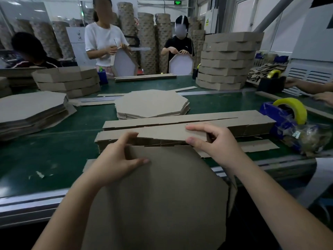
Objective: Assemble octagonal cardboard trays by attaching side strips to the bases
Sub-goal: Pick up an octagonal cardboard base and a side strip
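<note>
1. The left hand (119, 156) grips the upper left corner of a large brown octagonal cardboard base (158, 195). Its thumb lies flat on the near face and its fingers curl over the edge.
2. The right hand (214, 143) pinches a long brown cardboard side strip (162, 134), with the forefinger on top and the thumb against the near edge.
3. The base is held tilted up over the near edge of the green tabletop (54, 150). The strip runs along the base's top edge, touching it.
4. Just behind the strip lies a pile of flat brown cardboard strips (180, 121). Whether the held strip is clear of this pile cannot be told.
5. Beyond the pile sits a low stack of flat octagonal cardboard bases (151, 103), and a second such stack (30, 109) sits at the left.
6. To the right stands a blue tape dispenser with a yellow roll (288, 112).
7. Farther back on the right rises a tall stack of finished brown octagonal trays (227, 60).
8. Across the tabletop, two standing people each hold a tray.
</note>
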Demonstrator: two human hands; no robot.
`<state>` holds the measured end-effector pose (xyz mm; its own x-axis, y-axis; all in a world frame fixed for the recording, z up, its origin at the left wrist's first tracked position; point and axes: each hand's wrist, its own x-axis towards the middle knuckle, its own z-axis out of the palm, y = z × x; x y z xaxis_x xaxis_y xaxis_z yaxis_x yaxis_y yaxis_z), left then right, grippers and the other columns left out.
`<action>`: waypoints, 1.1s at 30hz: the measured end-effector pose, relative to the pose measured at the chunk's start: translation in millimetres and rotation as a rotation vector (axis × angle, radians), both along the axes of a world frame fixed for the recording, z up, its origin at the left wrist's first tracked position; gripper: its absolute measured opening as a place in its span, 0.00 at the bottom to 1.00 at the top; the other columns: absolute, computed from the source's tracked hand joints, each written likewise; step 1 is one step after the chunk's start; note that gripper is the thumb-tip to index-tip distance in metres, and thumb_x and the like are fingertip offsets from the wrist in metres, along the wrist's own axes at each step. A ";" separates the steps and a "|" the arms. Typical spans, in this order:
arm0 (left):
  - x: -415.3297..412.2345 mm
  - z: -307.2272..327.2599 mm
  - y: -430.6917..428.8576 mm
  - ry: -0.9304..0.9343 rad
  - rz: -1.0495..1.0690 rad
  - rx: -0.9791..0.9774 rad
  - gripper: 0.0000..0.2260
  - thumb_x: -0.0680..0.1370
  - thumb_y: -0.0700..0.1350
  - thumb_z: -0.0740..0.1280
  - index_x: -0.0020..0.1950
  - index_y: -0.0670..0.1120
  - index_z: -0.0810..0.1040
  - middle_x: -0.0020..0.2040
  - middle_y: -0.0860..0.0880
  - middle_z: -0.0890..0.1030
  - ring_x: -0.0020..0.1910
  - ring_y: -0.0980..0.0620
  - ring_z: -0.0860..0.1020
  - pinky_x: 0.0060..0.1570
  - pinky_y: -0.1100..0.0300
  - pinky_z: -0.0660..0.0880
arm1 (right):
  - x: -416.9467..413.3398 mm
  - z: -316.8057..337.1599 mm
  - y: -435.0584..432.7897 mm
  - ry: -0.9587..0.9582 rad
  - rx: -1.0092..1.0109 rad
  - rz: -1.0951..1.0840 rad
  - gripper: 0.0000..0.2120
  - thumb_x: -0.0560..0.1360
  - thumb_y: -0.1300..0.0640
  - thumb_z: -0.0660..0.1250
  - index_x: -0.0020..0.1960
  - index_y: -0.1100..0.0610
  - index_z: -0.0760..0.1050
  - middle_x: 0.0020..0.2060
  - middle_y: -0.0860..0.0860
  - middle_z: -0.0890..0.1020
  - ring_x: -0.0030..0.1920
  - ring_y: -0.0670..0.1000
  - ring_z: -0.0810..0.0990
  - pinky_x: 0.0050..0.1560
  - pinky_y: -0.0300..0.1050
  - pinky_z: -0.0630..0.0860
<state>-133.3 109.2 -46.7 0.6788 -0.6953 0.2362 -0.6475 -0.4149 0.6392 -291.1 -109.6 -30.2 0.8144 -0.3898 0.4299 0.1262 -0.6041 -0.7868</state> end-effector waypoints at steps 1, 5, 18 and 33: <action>-2.0 -2.9 -0.1 0.040 -0.004 -0.074 0.31 0.61 0.61 0.76 0.59 0.69 0.65 0.52 0.56 0.79 0.44 0.63 0.77 0.42 0.69 0.72 | -0.6 -0.6 -0.4 0.001 0.014 0.013 0.20 0.62 0.36 0.70 0.53 0.39 0.79 0.54 0.43 0.82 0.54 0.55 0.78 0.56 0.41 0.74; -11.6 -5.5 -1.2 0.069 0.035 -0.250 0.39 0.54 0.63 0.77 0.61 0.71 0.63 0.42 0.53 0.79 0.45 0.57 0.78 0.40 0.67 0.71 | -3.0 -0.9 -0.1 0.035 -0.001 0.080 0.24 0.63 0.35 0.68 0.57 0.41 0.78 0.51 0.45 0.81 0.52 0.46 0.78 0.56 0.40 0.73; -28.5 -0.1 3.1 0.063 -0.006 -0.346 0.48 0.52 0.61 0.78 0.68 0.69 0.61 0.45 0.74 0.77 0.40 0.55 0.82 0.41 0.59 0.80 | -13.5 3.4 -2.8 0.095 0.019 0.169 0.19 0.67 0.47 0.70 0.57 0.47 0.81 0.47 0.48 0.80 0.50 0.43 0.78 0.54 0.35 0.71; -29.9 3.4 2.9 0.100 -0.025 -0.367 0.44 0.52 0.61 0.79 0.65 0.69 0.65 0.48 0.73 0.77 0.40 0.51 0.82 0.44 0.48 0.81 | -12.9 1.0 -9.2 0.113 -0.041 0.242 0.20 0.68 0.47 0.70 0.59 0.46 0.79 0.45 0.51 0.78 0.48 0.51 0.76 0.50 0.40 0.71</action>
